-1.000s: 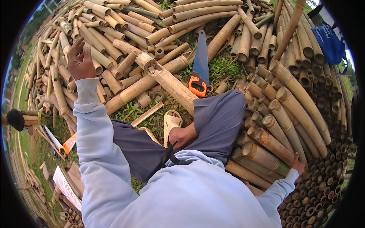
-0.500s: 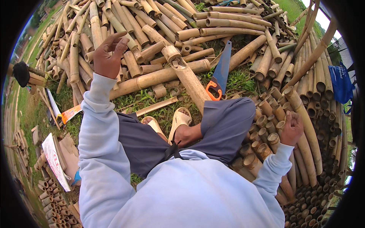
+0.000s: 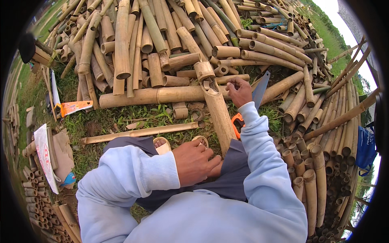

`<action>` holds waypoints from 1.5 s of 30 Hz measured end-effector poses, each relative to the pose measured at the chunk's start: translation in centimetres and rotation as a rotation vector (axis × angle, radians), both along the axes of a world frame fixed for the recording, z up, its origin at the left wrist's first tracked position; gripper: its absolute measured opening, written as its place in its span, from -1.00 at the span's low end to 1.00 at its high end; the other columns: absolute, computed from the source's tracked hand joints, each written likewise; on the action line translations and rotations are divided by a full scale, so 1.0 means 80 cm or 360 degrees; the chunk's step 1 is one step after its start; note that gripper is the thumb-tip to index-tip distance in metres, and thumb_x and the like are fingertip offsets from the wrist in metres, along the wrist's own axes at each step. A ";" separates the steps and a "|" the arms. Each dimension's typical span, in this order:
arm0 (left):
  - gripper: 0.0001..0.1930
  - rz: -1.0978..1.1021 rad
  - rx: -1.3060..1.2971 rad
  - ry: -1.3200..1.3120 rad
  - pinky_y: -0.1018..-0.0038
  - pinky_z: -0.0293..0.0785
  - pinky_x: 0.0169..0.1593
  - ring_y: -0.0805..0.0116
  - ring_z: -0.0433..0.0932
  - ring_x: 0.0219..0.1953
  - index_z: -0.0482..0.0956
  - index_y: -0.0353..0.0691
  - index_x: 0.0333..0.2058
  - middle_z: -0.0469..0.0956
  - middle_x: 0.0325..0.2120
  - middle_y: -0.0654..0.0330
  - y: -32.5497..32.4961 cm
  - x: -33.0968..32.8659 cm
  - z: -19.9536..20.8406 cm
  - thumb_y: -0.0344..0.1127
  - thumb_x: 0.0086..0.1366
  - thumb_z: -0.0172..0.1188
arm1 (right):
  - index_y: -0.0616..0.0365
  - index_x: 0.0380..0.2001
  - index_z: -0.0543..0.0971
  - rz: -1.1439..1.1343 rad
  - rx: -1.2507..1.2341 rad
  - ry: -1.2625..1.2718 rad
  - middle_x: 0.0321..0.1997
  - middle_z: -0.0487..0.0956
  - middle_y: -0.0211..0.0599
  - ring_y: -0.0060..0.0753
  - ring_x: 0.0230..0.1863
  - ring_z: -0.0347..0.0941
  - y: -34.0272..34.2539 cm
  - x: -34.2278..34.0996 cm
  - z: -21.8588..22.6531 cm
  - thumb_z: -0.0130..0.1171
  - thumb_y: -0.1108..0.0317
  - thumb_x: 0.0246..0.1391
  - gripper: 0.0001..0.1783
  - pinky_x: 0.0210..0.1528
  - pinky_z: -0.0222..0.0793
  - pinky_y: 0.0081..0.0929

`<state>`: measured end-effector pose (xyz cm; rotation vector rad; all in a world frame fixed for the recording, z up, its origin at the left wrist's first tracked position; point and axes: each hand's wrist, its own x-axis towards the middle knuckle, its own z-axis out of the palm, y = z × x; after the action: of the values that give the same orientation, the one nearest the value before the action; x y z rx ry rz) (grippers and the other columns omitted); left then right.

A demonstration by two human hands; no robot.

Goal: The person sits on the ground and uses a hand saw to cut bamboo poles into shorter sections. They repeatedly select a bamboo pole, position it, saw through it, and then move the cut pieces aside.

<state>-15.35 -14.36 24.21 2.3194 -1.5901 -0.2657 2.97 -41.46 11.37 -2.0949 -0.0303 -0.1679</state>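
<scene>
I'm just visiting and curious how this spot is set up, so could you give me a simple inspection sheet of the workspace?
Surface: grassy ground.
Work things: a notched bamboo lies across a thick bamboo pole; a blue-bladed saw is partly hidden behind the right arm.
Clutter: a split bamboo strip on the grass; cardboard and a white sheet at left.
Hands: right hand beside the notched bamboo, contact unclear; left hand over the lower legs, fingers loosely curled.
Cables: nothing seen.
Surroundings: a large bamboo pile ahead; a blue bag at far right.
</scene>
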 end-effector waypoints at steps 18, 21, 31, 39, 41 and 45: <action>-0.59 0.0319 -0.0397 -0.0025 0.35 0.47 -0.12 0.18 0.55 -0.28 0.57 -0.34 0.02 0.55 -0.35 0.05 0.039 -0.023 0.005 -0.35 0.20 0.08 | 0.28 -0.16 0.56 -0.0141 -0.0445 0.0383 -0.41 0.69 -0.15 -0.34 -0.49 0.60 0.167 0.333 -0.109 0.19 0.34 0.30 -0.80 -0.41 0.52 -0.37; -0.57 0.0237 -0.0334 -0.0013 0.32 0.49 -0.09 0.15 0.56 -0.23 0.55 -0.34 0.06 0.57 -0.25 0.00 0.040 -0.009 0.016 -0.34 0.21 0.09 | 0.13 0.16 0.42 -0.0075 -0.0334 0.0117 -0.07 0.67 0.02 -0.09 -0.12 0.61 0.170 0.359 -0.075 0.23 0.34 0.24 -0.54 -0.02 0.52 -0.24; -0.51 -0.0041 -0.0175 -0.0028 0.45 0.46 -0.23 0.32 0.54 -0.33 0.56 -0.34 0.12 0.59 -0.22 0.02 0.025 -0.006 0.019 -0.35 0.18 0.18 | 0.19 0.09 0.59 0.0503 -0.0365 0.0188 -0.29 0.69 -0.01 -0.05 -0.25 0.64 0.121 -0.005 -0.062 0.25 0.27 0.17 -0.56 -0.06 0.54 -0.21; -0.56 -0.0254 -0.0291 0.0130 0.44 0.51 -0.38 0.32 0.62 -0.44 0.57 -0.33 0.02 0.59 -0.40 0.19 0.012 -0.004 0.028 -0.29 0.16 0.25 | 0.00 -0.21 0.78 -0.0025 -0.1212 0.1023 -0.12 0.73 -0.04 0.08 -0.02 0.65 -0.135 -0.068 -0.105 0.12 0.36 0.07 -0.71 0.10 0.55 -0.12; -0.59 -0.0228 -0.0179 0.0091 0.41 0.53 -0.36 0.29 0.63 -0.45 0.59 -0.28 -0.02 0.59 -0.45 0.22 0.006 -0.001 0.024 -0.25 0.17 0.31 | 0.00 -0.15 0.77 -0.0078 -0.1244 0.1165 -0.07 0.73 -0.03 0.08 0.02 0.65 -0.171 -0.080 -0.138 0.14 0.34 0.08 -0.69 0.10 0.55 -0.11; -0.60 -0.0028 -0.0043 0.0027 0.36 0.56 -0.27 0.24 0.64 -0.42 0.61 -0.18 -0.03 0.60 -0.46 0.22 -0.009 0.006 0.022 -0.18 0.18 0.39 | 0.12 -0.14 0.76 -0.0210 -0.1343 0.1421 0.02 0.70 -0.01 0.14 0.07 0.63 -0.190 -0.112 -0.201 0.17 0.30 0.09 -0.68 0.12 0.54 -0.06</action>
<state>-14.88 -15.05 25.95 2.2782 -1.5969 -0.2658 -5.99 -56.65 -4.68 -2.8133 0.6759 0.8456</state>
